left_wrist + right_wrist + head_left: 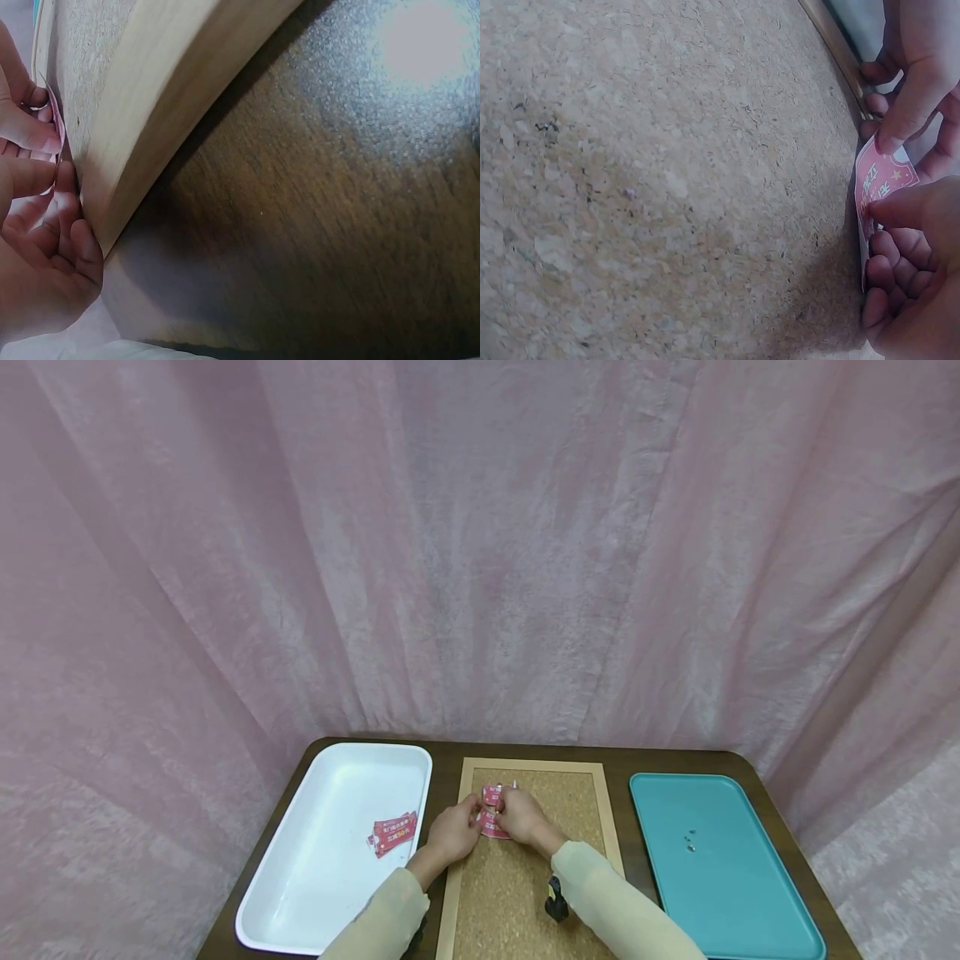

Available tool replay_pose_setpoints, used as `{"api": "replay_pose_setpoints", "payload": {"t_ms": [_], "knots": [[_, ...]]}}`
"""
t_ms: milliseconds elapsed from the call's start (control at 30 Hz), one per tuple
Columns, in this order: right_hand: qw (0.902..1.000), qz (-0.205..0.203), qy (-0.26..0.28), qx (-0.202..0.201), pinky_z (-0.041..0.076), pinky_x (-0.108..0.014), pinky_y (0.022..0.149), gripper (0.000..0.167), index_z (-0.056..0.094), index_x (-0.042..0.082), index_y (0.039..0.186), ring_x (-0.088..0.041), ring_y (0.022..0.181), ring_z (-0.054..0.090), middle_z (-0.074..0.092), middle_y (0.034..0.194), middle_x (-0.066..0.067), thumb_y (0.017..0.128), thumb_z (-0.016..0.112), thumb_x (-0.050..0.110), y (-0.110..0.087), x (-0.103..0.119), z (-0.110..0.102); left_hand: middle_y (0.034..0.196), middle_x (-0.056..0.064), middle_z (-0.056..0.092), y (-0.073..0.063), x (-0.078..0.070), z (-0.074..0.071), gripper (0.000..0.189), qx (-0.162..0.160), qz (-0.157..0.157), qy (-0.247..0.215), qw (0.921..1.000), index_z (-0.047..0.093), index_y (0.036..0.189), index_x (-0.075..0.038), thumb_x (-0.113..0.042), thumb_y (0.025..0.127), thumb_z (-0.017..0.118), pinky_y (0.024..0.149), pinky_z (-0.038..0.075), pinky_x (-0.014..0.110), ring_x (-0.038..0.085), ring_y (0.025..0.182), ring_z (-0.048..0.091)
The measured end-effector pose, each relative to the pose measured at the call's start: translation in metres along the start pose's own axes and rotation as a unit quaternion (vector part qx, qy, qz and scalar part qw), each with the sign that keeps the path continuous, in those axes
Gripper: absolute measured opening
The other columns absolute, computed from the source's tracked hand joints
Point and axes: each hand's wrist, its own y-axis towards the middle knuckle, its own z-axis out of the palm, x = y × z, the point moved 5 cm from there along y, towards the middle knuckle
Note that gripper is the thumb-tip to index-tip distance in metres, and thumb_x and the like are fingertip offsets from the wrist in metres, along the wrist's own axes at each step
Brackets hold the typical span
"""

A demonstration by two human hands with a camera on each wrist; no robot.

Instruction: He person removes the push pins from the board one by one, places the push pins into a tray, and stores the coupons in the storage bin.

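Right of the white tray (322, 877), your left hand (454, 831) has thumb and fingers closed on one end of a red discount coupon (882, 177) at the corkboard (510, 906); your right hand (522, 815) appears to pinch it farther right, its grip partly hidden. Probably light paper, it should flex and crease easily, so hold its edges gently.

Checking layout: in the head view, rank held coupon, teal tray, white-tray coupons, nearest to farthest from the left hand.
1. Held coupon, in the left hand.
2. White-tray coupons, to its left.
3. Teal tray, far right.
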Motion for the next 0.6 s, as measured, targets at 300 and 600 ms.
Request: {"api": "replay_pose_setpoints", "payload": {"t_ms": [300, 600], "knots": [[0.9999, -0.013, -0.006, -0.008, 0.037, -0.024, 0.051, 0.015, 0.06, 0.006, 0.086, -0.012, 0.063, 0.049, 0.056, 0.073, 0.0, 0.091, 0.073, 0.001, 0.0, -0.0006, -0.0003, 0.069, -0.004, 0.054, -0.0018, -0.0037, -0.0035, 0.038, 0.005, 0.007, 0.004, 1.0, 0.067, 0.133, -0.014, -0.008, 0.095, 0.068, 0.056, 0.037, 0.032, 0.014, 0.061, 0.049], [0.9998, -0.014, 0.015, -0.008, 0.035, -0.025, 0.053, 0.017, 0.058, 0.007, 0.085, -0.013, 0.063, 0.047, 0.053, 0.073, 0.0, 0.09, 0.072, -0.001, -0.0005, -0.0007, -0.0004, 0.075, 0.002, 0.063, -0.0018, -0.0053, -0.0047, 0.039, 0.006, 0.011, 0.016, 0.9998, 0.066, 0.134, -0.012, -0.008, 0.096, 0.069, 0.056, 0.04, 0.035, 0.017, 0.064, 0.052]]}}
